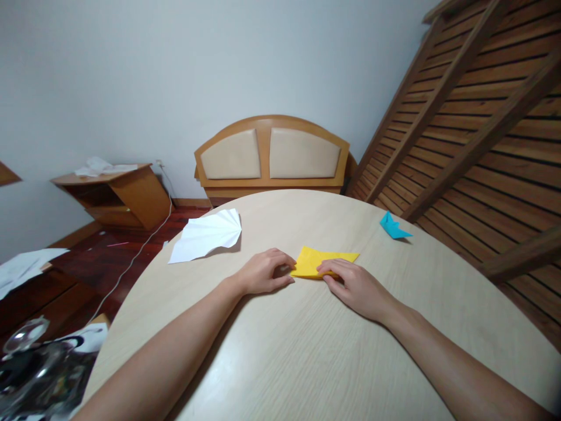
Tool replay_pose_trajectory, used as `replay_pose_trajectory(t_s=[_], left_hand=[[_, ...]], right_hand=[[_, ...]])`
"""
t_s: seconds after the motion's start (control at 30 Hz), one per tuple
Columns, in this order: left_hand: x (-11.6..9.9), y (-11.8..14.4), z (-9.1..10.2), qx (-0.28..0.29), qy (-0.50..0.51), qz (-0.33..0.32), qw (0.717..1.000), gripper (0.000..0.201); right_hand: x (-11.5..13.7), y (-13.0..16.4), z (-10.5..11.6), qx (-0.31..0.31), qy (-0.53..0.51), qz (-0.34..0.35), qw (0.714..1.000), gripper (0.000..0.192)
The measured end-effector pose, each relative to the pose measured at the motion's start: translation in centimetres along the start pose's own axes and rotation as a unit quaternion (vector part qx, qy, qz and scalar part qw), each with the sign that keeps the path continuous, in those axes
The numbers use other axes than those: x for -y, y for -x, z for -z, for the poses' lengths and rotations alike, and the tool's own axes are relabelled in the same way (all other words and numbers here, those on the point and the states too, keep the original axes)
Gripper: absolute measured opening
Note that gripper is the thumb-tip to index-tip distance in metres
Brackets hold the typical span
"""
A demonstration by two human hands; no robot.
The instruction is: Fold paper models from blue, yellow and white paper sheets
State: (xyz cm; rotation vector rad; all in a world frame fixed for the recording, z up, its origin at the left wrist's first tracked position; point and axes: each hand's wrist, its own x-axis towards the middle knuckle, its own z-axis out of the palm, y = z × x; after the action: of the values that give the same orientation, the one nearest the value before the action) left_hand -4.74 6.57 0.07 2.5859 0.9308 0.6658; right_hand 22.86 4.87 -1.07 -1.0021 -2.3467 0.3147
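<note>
The left hand [263, 272] lies loosely curled on the tabletop [280, 351], its fingertips pressing the near left corner of a folded yellow paper [322, 261]. The right hand [357, 287] rests flat and open, fingers laid on the paper's near right edge; neither hand grips anything. The yellow paper sits between the two hands and just beyond their fingertips, flat, with crisp creases and a pointed right end. Beyond the left hand, well apart, lies a white pleated paper fan [208, 235]. Far off past the right hand sits a small blue folded paper piece [393, 227]. The tabletop is round, pale wood grain, smooth. Nothing lies between the hands and the paper.
</note>
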Motion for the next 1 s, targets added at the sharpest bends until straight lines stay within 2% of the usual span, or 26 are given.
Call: replay_pose_trajectory(t_s=[0.27, 0.53, 0.67, 0.87, 0.93, 1.0], left_hand=[[-0.5, -0.1, -0.2, -0.010, -0.043, 0.019, 0.999, 0.029], [-1.7, -0.4, -0.9, -0.043, -0.010, 0.094, 0.995, 0.022], [-2.0, -0.5, -1.6, -0.080, 0.057, 0.126, 0.987, 0.019], [-3.0, -0.8, -2.4, -0.164, 0.139, 0.164, 0.963, 0.028], [-3.4, -1.1, -2.8, -0.187, 0.185, 0.180, 0.948, 0.028], [-3.7, -1.4, -3.2, -0.230, 0.252, 0.189, 0.921, 0.026]], right_hand=[[0.6, -0.3, 0.3, -0.015, -0.024, -0.050, 0.998, 0.020], [0.8, -0.2, 0.5, -0.025, -0.058, -0.091, 0.994, 0.017], [0.8, -0.3, 0.5, -0.035, -0.069, -0.104, 0.992, 0.015], [0.6, -0.4, 0.5, -0.089, -0.058, -0.117, 0.988, 0.012], [0.6, -0.3, 0.5, -0.113, -0.051, -0.109, 0.986, 0.011], [0.8, -0.2, 0.5, -0.130, -0.046, -0.092, 0.986, 0.012]])
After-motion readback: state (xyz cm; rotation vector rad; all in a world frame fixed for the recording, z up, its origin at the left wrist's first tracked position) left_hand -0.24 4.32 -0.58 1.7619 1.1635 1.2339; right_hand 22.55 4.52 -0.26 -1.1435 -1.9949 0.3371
